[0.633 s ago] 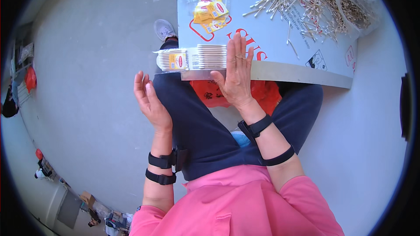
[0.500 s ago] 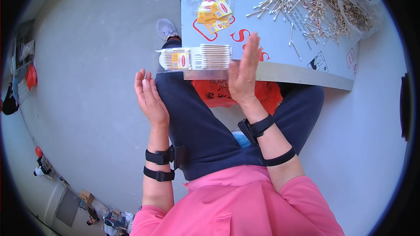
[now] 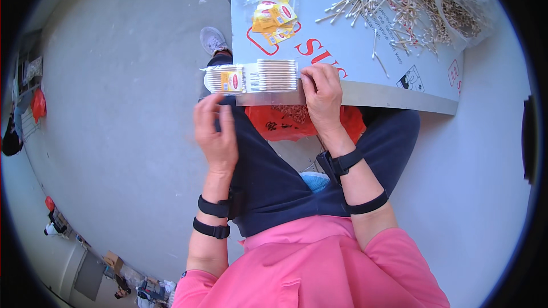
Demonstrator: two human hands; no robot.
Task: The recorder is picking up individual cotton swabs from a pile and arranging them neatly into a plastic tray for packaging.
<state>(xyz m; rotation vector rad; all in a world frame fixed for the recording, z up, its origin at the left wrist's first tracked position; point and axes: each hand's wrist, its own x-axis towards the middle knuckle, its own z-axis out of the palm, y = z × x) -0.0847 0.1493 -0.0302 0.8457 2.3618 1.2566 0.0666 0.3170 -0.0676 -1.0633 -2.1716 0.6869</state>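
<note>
At the near left edge of the board lies a clear plastic bag (image 3: 251,84). Inside its left part is a row of cotton swabs behind a yellow label card (image 3: 232,81); a second row of cotton swabs (image 3: 277,75) sits to the right. My right hand (image 3: 324,96) is closed, thumb and fingertips pinched at the bag's right end beside the second row. Just below the bag's left end hovers my left hand (image 3: 216,134), slightly blurred, its thumb and fingers apart with nothing in them.
A big heap of loose cotton swabs (image 3: 408,5) spills over the far right of the board (image 3: 365,63), partly in a clear bag (image 3: 465,20). Yellow label cards (image 3: 277,17) in clear bags lie at the far left. Beneath the near edge hangs a red bag (image 3: 279,125).
My right hand has come down from an upright, spread pose and closed at the bag's right end. My left hand has shifted right, toward the bag's left end.
</note>
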